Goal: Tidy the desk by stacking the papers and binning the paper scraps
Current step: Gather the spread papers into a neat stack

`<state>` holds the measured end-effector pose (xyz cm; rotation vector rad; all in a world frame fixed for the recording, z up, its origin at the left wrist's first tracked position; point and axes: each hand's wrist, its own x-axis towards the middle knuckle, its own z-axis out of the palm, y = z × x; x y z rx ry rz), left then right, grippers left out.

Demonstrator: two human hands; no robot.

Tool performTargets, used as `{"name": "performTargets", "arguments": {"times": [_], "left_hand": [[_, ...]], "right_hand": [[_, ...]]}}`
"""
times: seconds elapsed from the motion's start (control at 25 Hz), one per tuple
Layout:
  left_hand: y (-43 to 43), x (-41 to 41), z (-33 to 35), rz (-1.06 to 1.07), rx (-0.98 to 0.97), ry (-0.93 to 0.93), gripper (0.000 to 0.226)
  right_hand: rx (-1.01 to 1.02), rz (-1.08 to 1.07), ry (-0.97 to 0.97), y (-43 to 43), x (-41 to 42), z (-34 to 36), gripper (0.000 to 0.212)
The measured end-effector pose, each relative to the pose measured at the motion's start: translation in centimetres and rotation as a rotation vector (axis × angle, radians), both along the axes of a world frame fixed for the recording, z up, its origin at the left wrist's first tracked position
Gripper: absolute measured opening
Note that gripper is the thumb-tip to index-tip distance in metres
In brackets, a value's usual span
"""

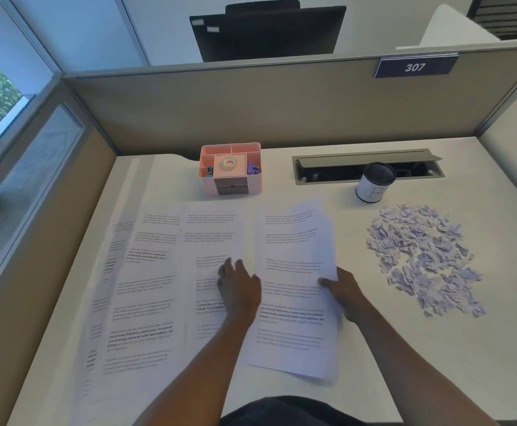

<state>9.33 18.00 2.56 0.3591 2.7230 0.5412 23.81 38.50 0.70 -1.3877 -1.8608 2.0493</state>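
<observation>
Papers (155, 281) lie spread in overlapping sheets across the left and middle of the bench (404, 364), printed sides up, some text bold. Left hand (238, 290) rests flat on the middle sheets, palm down, fingers spread and loose, gripping nothing. Right hand (344, 295) is just beside it, on the right edge of a small stack of sheets (294, 302); thumb lies on top of the stack edge, fingers go under, so it is pinching those sheets. Top part of that stack looks lifted and tilted a bit off the bench, and the sheets in it are fanned, not squared. Stack overlaps the right edge of the spread papers

Paper scraps (423, 259) sit in a loose pile on the right part of the bench, well apart from both hands, pale lilac-white bits, none in the cup. Small white cup (373, 187) with dark rim stands upright just behind the scrap pile, in front of a grey cable slot (367, 164) with its lid flipped open. Pink desk organiser (231, 167) stands at the back middle, tape roll (229, 163) in its centre compartment, small blue and purple items in the side ones, too small to tell. Partition wall behind carries a dark plate reading 307 (415, 67). Black monitor (266, 32) shows over the partition
</observation>
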Motion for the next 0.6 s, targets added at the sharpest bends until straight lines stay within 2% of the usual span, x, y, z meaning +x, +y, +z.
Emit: {"name": "performTargets", "arguments": {"times": [0.12, 0.2, 0.28, 0.48, 0.6], "left_hand": [[-1.8, -1.1, -1.1, 0.097, -0.078, -0.016, 0.078], [-2.3, -1.1, -1.7, 0.106, -0.1, -0.007, 0.082], [-2.2, -1.0, -2.0, 0.122, -0.09, 0.025, 0.073], [-1.9, -1.1, -1.7, 0.165, -0.076, 0.113, 0.032], [-2.3, -2.0, -1.2, 0.062, -0.149, 0.119, 0.028]], "right_hand": [[0.034, -0.009, -0.019, 1.7, 0.9, -0.3, 0.034], [0.039, -0.012, -0.031, 2.3, 1.3, -0.4, 0.034], [0.032, -0.002, -0.03, 2.4, 1.6, -0.2, 0.033], [0.018, 0.025, -0.005, 1.9, 1.7, -0.2, 0.032], [0.023, 0.046, -0.008, 1.3, 1.1, -0.1, 0.033]]}}
